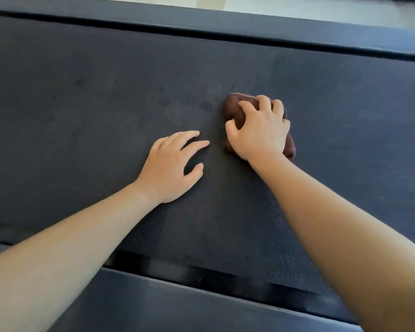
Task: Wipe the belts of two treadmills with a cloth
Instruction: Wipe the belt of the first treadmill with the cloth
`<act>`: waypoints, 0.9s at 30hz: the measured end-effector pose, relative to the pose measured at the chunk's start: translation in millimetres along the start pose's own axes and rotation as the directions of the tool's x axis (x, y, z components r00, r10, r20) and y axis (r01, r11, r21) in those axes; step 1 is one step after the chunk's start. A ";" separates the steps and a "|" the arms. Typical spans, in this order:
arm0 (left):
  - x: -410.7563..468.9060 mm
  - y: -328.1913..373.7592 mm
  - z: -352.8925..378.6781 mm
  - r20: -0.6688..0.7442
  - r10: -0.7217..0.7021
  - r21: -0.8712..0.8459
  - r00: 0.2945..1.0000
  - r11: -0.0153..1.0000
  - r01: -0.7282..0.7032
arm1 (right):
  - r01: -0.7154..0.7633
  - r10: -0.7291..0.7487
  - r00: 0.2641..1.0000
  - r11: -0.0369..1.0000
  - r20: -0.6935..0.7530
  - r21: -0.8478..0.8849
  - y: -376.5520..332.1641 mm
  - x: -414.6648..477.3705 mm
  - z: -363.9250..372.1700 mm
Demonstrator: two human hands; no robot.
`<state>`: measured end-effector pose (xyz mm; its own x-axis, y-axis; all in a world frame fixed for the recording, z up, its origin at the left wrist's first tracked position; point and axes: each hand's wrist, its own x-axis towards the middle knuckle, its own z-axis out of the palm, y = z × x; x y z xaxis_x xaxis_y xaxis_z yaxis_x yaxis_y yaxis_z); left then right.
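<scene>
Left hand (pixel 170 167) flat on belt (pixel 82 140), fingers spread and relaxed, holding nothing; looks like a brace. Faint smudges on belt just far-left of cloth. Right hand (pixel 258 130) just beside it, fingers curled over bunched brown cloth (pixel 233 105), pressing it to belt mid-width. Risk: a wad this tight covers little, so strokes may leave streaks. The braced palm could re-mark wiped belt.

At the far side I see only a narrow strip of pale floor (pixel 273 4), brightly lit and slightly blurred.
</scene>
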<state>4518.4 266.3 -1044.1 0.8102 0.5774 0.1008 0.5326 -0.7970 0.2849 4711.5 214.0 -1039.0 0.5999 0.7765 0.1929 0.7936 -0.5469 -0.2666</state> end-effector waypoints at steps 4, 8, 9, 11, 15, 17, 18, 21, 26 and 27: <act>-2.7 8.3 -5.7 0.066 0.005 0.135 0.998 0.991 -0.014 | 0.025 -0.026 0.996 1.000 0.084 0.012 0.6 -5.4 -7.6; -1.8 17.5 -7.0 0.141 -0.028 0.241 0.990 0.970 -0.007 | 0.105 -0.107 0.987 0.994 0.117 0.024 10.3 -43.4 -16.9; -1.8 17.3 -6.0 0.147 -0.030 0.247 0.989 0.969 -0.008 | 0.129 -0.130 0.985 0.991 0.110 0.021 13.4 -52.2 -17.1; -1.7 13.1 -3.8 0.132 -0.016 0.225 0.991 0.974 -0.014 | 0.154 -0.155 0.984 0.988 0.089 0.016 16.7 -60.3 -15.0; 2.2 3.3 -2.0 0.058 -0.031 0.075 0.998 0.997 0.027 | 0.132 -0.133 0.991 0.991 0.026 0.021 9.8 -32.1 -4.9; 2.1 1.4 1.9 0.041 -0.020 0.046 0.999 0.999 0.018 | 0.099 -0.100 0.995 0.995 0.025 0.012 4.2 -9.8 1.3; 1.1 0.7 4.3 0.034 -0.010 0.048 0.999 0.999 0.009 | 0.076 -0.076 0.997 0.997 0.023 0.006 1.9 -0.2 4.2; 1.9 -6.0 6.9 0.056 0.042 0.069 0.998 0.997 -0.046 | 0.022 -0.022 1.000 0.999 0.007 -0.025 -5.1 16.6 9.3; 27.9 -42.5 -4.8 0.219 0.321 0.013 0.921 0.943 -0.332 | 0.021 -0.020 1.000 0.999 0.003 -0.037 -6.5 -6.5 -2.4; 35.1 -52.5 -8.5 0.230 0.349 0.015 0.908 0.932 -0.362 | 0.013 -0.013 1.000 0.999 -0.020 -0.031 -8.5 -17.3 -4.4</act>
<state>4516.8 329.9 -1047.5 0.9782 0.2059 -0.0287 0.2072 -0.9545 0.2147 4694.8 203.9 -1035.9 0.5910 0.7775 0.2149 0.8040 -0.5464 -0.2346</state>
